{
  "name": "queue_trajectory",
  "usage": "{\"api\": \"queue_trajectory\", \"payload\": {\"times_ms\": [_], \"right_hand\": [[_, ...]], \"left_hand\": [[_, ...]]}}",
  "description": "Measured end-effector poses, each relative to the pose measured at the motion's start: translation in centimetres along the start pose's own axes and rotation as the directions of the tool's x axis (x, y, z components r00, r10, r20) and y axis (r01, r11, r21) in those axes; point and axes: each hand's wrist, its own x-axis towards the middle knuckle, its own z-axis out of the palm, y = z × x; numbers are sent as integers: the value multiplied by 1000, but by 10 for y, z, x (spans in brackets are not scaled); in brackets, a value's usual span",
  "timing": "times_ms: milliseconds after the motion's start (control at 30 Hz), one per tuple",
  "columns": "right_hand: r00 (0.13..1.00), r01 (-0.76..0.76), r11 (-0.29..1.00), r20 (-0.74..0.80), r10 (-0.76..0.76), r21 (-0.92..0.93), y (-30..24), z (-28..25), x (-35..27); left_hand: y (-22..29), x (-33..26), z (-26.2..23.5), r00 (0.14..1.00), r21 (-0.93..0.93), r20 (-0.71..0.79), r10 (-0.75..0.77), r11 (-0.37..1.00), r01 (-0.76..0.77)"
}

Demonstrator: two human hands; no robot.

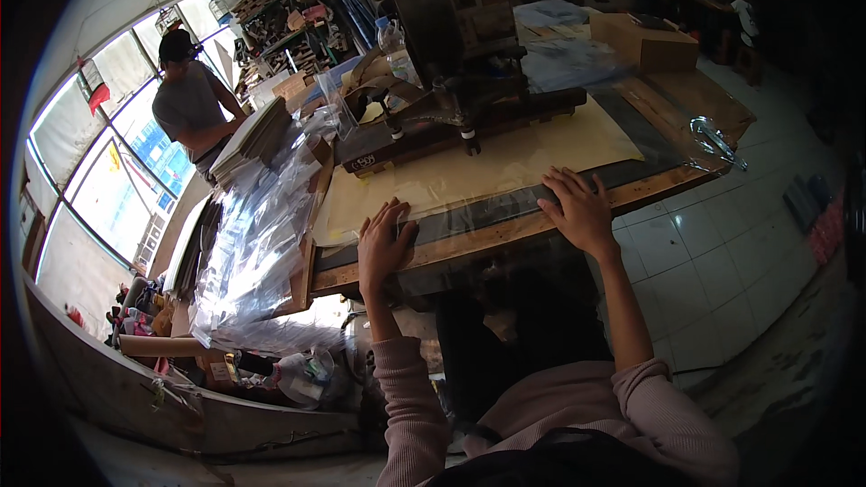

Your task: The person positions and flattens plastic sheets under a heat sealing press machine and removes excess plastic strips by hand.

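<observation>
My left hand lies palm down near the front edge of the work table, its thumb apart from the other fingers. Farther right, my right hand rests the same way, fingers spread. Between them a clear plastic film shows faint glare over the dark tabletop. The fingertips of both hands reach the near edge of a large pale yellow sheet. Across that sheet runs the dark metal bar of a heavy press machine. Neither hand holds anything that I can see.
Crumpled clear plastic sheets heap up at the left. Beyond them a person in a cap stands by a stack of sheets. A cardboard box sits at the far right of the table, and clear plastic hangs over its right corner.
</observation>
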Motion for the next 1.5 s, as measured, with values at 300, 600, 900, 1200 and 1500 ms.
{"api": "queue_trajectory", "payload": {"times_ms": [300,600,900,1200,1500], "right_hand": [[1000,1,1000,0,-1,7,0,2,-2],[1000,8,1000,1,-8,-8,0,0,-2],[999,17,1000,-28,-18,-22,0,1,-2],[1000,13,1000,-24,-13,-5,-2,-3,-1],[1000,17,1000,-23,-17,-3,0,0,-2]], "left_hand": [[1,-2,0,1000,-10,-21,-3,1000,3],[2,-3,0,1000,-7,-17,-2,1000,2],[2,-2,1,1000,4,-25,6,1000,-6],[6,-3,-2,998,14,-62,27,1000,-26],[5,-2,-1,997,18,-65,48,999,-47]]}}
